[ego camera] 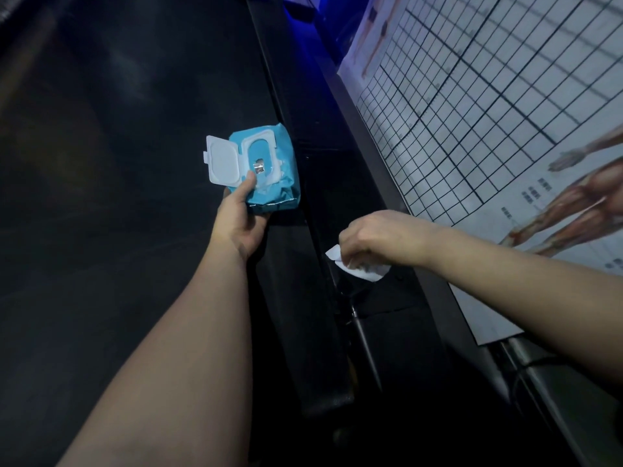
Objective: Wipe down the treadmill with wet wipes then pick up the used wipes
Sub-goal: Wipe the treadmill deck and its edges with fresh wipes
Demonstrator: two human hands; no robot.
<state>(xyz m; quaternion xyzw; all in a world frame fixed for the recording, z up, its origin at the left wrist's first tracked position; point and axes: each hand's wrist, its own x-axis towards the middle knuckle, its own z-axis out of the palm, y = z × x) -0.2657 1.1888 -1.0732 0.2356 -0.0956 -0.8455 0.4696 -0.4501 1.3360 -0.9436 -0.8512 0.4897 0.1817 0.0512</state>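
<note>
Head view, looking down: what has each hand got?

— The left hand (239, 224) grips the blue pack of wet wipes (285, 183) by its near end, thumb lying across the top, held out above the edge of the treadmill (303, 298). The pack's white lid (222, 161) is flipped open to the left. The right hand (381, 237) has its fingers curled down round a crumpled white wipe (364, 273).

— And where is that wipe?

— Low over the black side rail (323, 183), between the dark belt (135, 163) and the gridded anatomy chart (488, 112) on the right. It looks to be on the rail, but I cannot tell for certain that it touches.

— So how far along would you say this is?

— Mid-wipe, by my reading. One wipe is out and at work on the right rail. The light is too dim to show which surfaces are already clean, so I would not call any part finished.

— What is left?

— Probably the rest of the rail, the belt, and whatever lies outside the frame. No used wipes lie about in view, so gathering them up is the closing step, not yet begun. The pack also needs shutting and putting down.
</note>
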